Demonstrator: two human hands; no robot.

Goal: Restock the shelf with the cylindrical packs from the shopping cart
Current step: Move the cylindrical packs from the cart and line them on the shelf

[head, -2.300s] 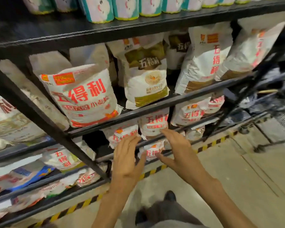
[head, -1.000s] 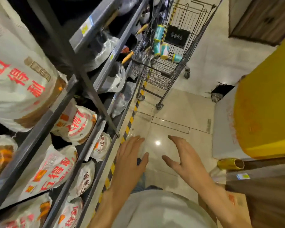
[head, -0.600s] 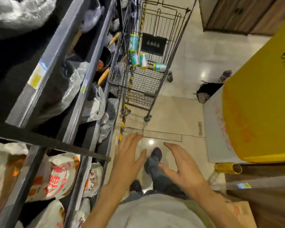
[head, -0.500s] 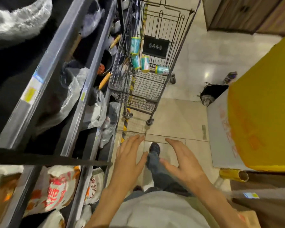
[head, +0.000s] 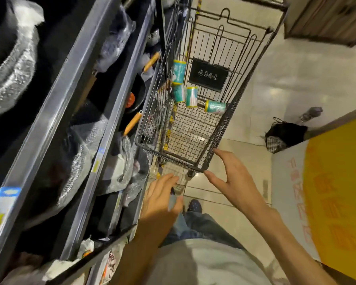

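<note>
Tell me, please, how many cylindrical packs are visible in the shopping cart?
4: one upright pack highest, two side by side below, one lying right. Others may be hidden.

wire cart (head: 195, 161) on the tiled floor (head: 286, 83), hard against the metal shelving (head: 103, 128).

four teal cylindrical packs (head: 191, 97) lie at the far end of the cart's mesh bottom, one on its side near the right wall. the shelves carry pans with orange handles (head: 133, 122) and plastic-wrapped goods (too blurred to name). a dark bag (head: 284, 134) and a bottle (head: 310, 112) sit on the floor to the right.
</note>
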